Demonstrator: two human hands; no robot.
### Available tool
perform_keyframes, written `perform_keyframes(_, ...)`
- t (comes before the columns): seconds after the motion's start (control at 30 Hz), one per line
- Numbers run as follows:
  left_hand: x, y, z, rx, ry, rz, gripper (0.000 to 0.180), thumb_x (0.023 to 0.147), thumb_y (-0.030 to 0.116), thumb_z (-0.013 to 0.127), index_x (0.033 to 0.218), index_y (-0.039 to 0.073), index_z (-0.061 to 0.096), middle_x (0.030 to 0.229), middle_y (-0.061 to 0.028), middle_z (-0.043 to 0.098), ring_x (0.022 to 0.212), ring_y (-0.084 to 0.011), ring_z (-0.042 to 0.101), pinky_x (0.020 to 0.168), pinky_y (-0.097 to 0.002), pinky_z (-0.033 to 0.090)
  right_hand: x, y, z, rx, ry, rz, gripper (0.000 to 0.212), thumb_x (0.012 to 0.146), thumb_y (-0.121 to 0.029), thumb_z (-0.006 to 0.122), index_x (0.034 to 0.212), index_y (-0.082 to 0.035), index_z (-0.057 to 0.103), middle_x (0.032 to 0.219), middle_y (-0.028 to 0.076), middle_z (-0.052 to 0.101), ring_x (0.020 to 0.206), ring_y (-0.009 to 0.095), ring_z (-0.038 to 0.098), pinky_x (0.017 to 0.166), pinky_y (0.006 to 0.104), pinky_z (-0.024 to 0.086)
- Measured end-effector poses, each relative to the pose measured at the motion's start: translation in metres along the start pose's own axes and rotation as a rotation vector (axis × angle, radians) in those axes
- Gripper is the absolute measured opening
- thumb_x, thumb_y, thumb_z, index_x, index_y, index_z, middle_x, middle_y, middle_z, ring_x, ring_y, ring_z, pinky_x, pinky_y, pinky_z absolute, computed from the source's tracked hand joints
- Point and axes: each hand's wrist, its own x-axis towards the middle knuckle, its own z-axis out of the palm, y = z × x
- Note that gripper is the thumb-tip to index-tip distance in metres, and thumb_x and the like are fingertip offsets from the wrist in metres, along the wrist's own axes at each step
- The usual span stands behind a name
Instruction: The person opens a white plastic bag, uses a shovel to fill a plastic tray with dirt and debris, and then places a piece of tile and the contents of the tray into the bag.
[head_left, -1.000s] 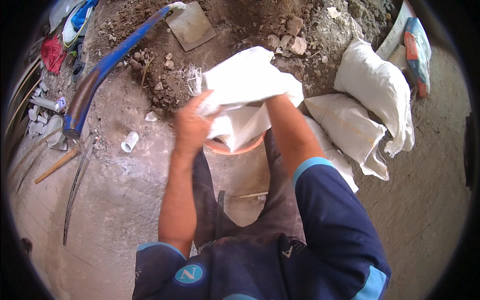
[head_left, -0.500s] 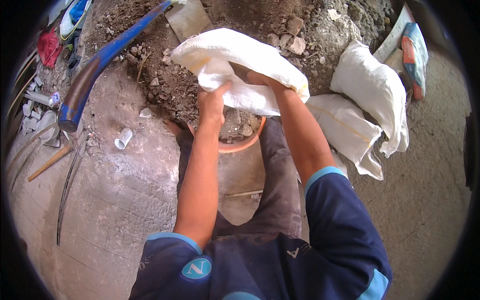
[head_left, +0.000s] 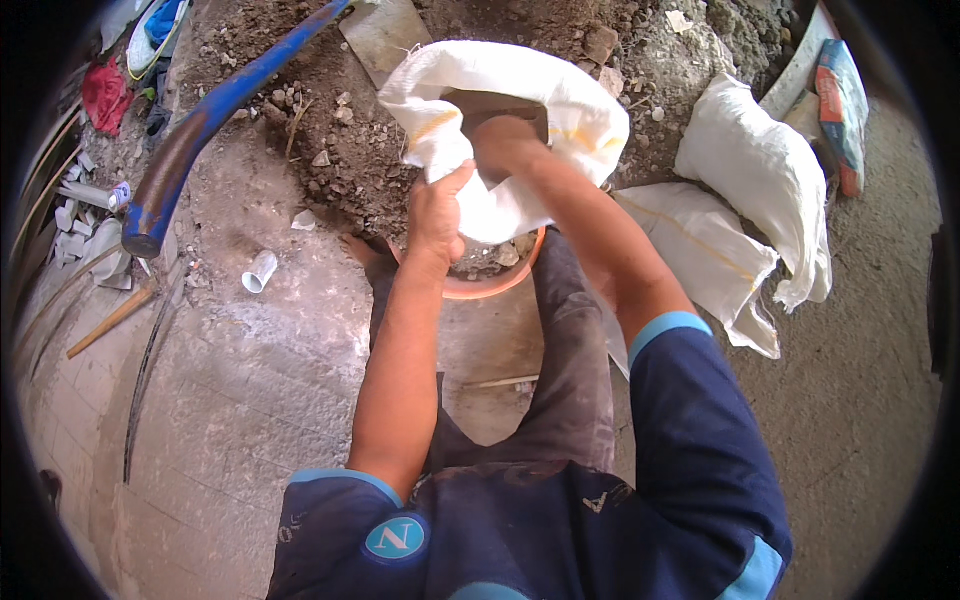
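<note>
Evidently both hands are busy with one white sack (head_left: 578, 108), held mouth-up above an orange tub (head_left: 490, 290) that sits on the floor (head_left: 260, 400) between the person's legs. The left hand (head_left: 437, 218) has its grip pinching the sack's near edge, thumb on top of the folded fabric. The right hand (head_left: 505, 148) reaches into the sack's mouth; its fingertips are hidden, so I cannot tell whether that grip is spread or pressed together. Soil and stones (head_left: 488, 262) show in the tub, near its front rim. Beyond the sack, loose earth (head_left: 345, 170) covers the floor's far edge. Toward the floor's right edge lie two other white sacks (head_left: 755, 170), one overlapping the other. Toward the left edge are a white cup (head_left: 259, 272) on its side and a thick blue-and-brown pole (head_left: 215, 115).
</note>
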Motion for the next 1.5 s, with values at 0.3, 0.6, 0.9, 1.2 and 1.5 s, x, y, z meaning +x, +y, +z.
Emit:
perform_keyframes(0.3,-0.081,-0.01,0.038,-0.059,-0.205,-0.06,0.03,0.092,0.011,0.06,0.12,0.001,0.056,0.099,-0.0059,0.061,0.083,-0.0147,0.06,0.071,-0.031,0.05,0.037,-0.027,-0.005,0.21,0.067,0.057,0.036,0.092,-0.024,0.06,0.125,-0.009,0.061,0.11,0.015,0.068,0.102,0.028,0.066,0.088,0.0393,0.051)
perform_keyframes(0.6,-0.041,0.013,-0.041,-0.214,-0.097,0.038,0.045,0.101,0.03,0.05,0.133,-0.001,0.047,0.127,-0.0126,0.058,0.117,-0.0277,0.057,0.1,-0.0427,0.046,-0.052,-0.016,0.002,0.391,0.161,-0.217,0.031,0.091,-0.023,0.062,0.116,-0.005,0.066,0.105,0.015,0.07,0.098,0.029,0.068,0.086,0.0395,0.052)
perform_keyframes(0.9,-0.021,0.019,-0.051,-0.044,-0.018,0.108,0.053,0.099,0.04,0.053,0.131,-0.002,0.049,0.124,-0.0114,0.059,0.113,-0.0247,0.058,0.097,-0.0385,0.047,-0.143,0.046,0.001,0.516,0.824,0.126,0.085,0.069,-0.041,0.086,0.132,0.001,0.05,0.12,0.022,0.062,0.11,0.034,0.062,0.099,0.0391,0.047)
perform_keyframes(1.2,-0.032,0.071,-0.07,-0.011,0.115,0.378,0.061,0.101,0.047,0.046,0.131,-0.006,0.047,0.126,-0.0137,0.058,0.113,-0.0265,0.06,0.095,-0.0392,0.049,-0.103,0.029,-0.108,1.143,0.806,0.008,0.029,0.089,-0.022,0.062,0.108,-0.001,0.07,0.093,0.016,0.071,0.081,0.021,0.068,0.071,0.035,0.053)
perform_keyframes(1.5,-0.056,0.062,-0.098,0.13,0.174,0.428,0.066,0.1,0.048,0.048,0.135,-0.008,0.044,0.133,-0.0147,0.053,0.119,-0.0234,0.055,0.099,-0.0351,0.043,-0.131,-0.025,-0.187,0.686,0.755,-0.263,0.029,0.088,-0.034,0.067,0.099,-0.008,0.075,0.074,0.014,0.07,0.066,0.021,0.069,0.065,0.0342,0.056)
